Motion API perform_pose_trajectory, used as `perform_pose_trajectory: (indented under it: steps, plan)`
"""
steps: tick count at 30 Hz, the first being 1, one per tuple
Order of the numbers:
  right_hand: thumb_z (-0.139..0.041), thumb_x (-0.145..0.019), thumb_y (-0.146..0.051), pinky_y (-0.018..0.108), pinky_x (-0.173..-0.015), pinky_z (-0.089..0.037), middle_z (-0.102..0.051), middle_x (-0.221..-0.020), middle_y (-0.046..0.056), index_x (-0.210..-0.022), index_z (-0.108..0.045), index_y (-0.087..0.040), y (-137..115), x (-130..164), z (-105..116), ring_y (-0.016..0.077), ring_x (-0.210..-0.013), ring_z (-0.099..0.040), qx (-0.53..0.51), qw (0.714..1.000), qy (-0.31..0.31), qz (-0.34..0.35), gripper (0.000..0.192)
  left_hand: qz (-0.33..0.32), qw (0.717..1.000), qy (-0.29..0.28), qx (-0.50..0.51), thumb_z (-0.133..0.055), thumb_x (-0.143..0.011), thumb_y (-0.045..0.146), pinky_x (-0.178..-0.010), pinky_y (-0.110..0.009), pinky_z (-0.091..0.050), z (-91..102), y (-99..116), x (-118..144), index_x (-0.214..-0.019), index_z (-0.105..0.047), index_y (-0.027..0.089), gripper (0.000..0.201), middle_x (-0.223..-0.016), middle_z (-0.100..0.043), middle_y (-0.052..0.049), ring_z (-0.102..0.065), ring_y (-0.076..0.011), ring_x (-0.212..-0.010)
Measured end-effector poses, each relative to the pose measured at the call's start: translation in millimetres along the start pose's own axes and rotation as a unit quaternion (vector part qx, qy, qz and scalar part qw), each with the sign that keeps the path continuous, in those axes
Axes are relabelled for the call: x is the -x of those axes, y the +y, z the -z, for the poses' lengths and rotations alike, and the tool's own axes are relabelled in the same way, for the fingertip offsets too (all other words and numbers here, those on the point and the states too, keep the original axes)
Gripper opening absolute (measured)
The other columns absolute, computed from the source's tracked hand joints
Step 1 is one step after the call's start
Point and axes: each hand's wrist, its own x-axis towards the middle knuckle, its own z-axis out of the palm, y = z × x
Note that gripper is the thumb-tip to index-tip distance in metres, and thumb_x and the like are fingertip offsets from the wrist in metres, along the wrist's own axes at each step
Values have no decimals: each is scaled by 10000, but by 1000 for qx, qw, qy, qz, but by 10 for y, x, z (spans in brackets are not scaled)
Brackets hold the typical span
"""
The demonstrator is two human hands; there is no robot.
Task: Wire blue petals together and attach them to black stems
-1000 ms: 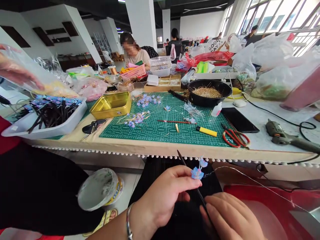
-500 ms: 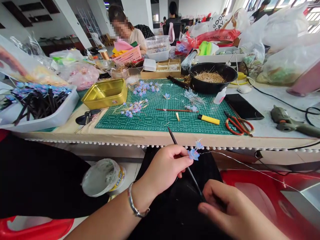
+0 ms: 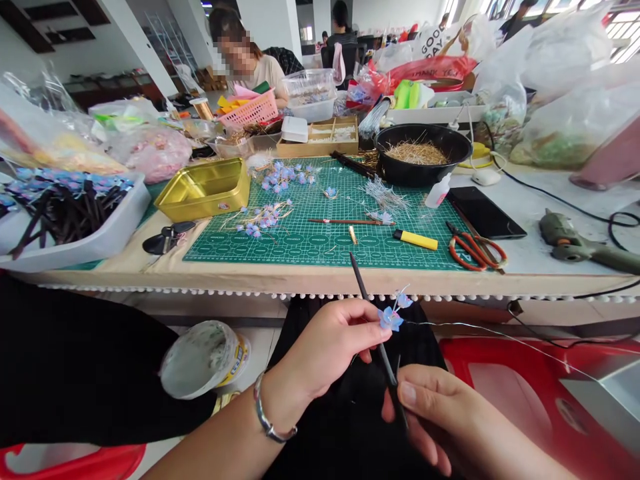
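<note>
My left hand [image 3: 340, 343], with a silver bangle at the wrist, pinches a slim dark hair stick [image 3: 361, 280] together with small blue flowers [image 3: 391, 318]. The flowers sit against the stick just beyond my thumb. From them a thin silvery wire [image 3: 480, 327] runs off to the right. My right hand [image 3: 440, 407] closes its thumb and fingers on the stick's lower end, close below my left hand. A small dark point shows beside the stick there; I cannot make out what it is. Both hands are over my lap, in front of the table edge.
On the green cutting mat [image 3: 240, 250] lie blue flower sprigs [image 3: 263, 219], a yellow lighter [image 3: 417, 239] and red-handled scissors [image 3: 475, 250]. A gold tin [image 3: 205, 193], a black bowl [image 3: 423, 173] and a glue gun [image 3: 570, 240] stand around. A white bucket [image 3: 200, 360] is below left.
My right hand has turned and closed higher on the stick, nearer my left hand. The left hand, with stick and flowers, has shifted slightly right and down.
</note>
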Motion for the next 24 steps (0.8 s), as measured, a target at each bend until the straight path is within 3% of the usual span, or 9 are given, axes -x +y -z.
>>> perform_pose_trajectory:
  steps: [8, 10, 12, 14, 15, 16, 18, 20, 24]
  plan:
    - [-551, -856, -636, 141, -369, -250, -534, -520, -23, -858, -631, -119, -6, -22, -25, 46, -385, -392, 37, 999, -22, -6, 523, 4, 1000, -21, -19, -682, -757, 223, -567, -222, -387, -61, -14, -70, -711, -676, 158, 80, -673, -570, 24, -479, -92, -579]
    - [-490, -882, -650, 155, -419, -329, -577, -582, 4, -860, -634, -135, -65, 45, -25, 71, -449, -467, 129, 992, -9, 2, 535, 6, 999, -28, -35, -685, -772, 231, -571, -225, -387, -44, -16, -82, -716, -684, 157, 92, -669, -572, 24, -491, -94, -576]
    - [-438, -924, -604, 202, -530, -449, -660, -713, 43, -919, -662, -167, -189, 155, 65, 128, -588, -589, 281, 958, 39, 33, 491, 7, 999, -32, -43, -689, -785, 240, -580, -227, -389, -1, -7, -87, -741, -697, 163, 89, -679, -579, 24, -504, -97, -583]
    - [-431, -943, -525, 267, -684, -527, -723, -875, 50, -999, -692, -233, -391, 303, 297, 187, -764, -670, 477, 859, 171, 75, 395, 4, 999, -32, -35, -700, -789, 246, -587, -225, -391, 61, 15, -87, -762, -707, 173, 78, -697, -582, 23, -513, -98, -602]
    - [-439, -943, -483, 302, -750, -540, -737, -939, 50, -1037, -696, -258, -519, 389, 470, 214, -835, -686, 557, 784, 260, 83, 355, 4, 999, -30, -28, -708, -788, 247, -590, -223, -392, 94, 29, -88, -764, -709, 177, 74, -703, -581, 24, -516, -98, -611]
    - [-447, -935, -458, 316, -795, -543, -743, -990, 39, -1039, -702, -284, -660, 481, 675, 225, -881, -693, 635, 676, 365, 81, 326, 3, 999, -27, -21, -715, -785, 247, -590, -221, -393, 124, 44, -88, -762, -711, 181, 70, -703, -579, 24, -517, -97, -616]
    - [-435, -943, -332, 458, -877, -506, -710, -1091, 167, -1121, -679, -176, -954, 666, 1134, 328, -1003, -661, 652, 574, 495, 37, 340, 5, 1000, -19, -10, -725, -778, 250, -585, -219, -392, 164, 71, -90, -750, -712, 183, 74, -688, -572, 26, -514, -94, -613]
    - [-434, -948, -254, 537, -943, -446, -627, -1210, 268, -1200, -627, -68, -1214, 818, 1581, 384, -1137, -585, 658, 503, 560, 1, 368, 9, 1000, -17, 1, -727, -772, 256, -578, -221, -391, 172, 89, -93, -748, -718, 184, 77, -680, -572, 26, -513, -92, -604]
    - [-603, -939, -321, 454, -995, -448, -573, -1308, 135, -1162, -630, -166, -1494, 898, 2188, 258, -1174, -559, 698, 463, 545, -25, 273, 15, 1000, -21, 17, -730, -759, 246, -569, -223, -386, 132, 97, -101, -727, -720, 180, 74, -677, -576, 26, -503, -84, -586]
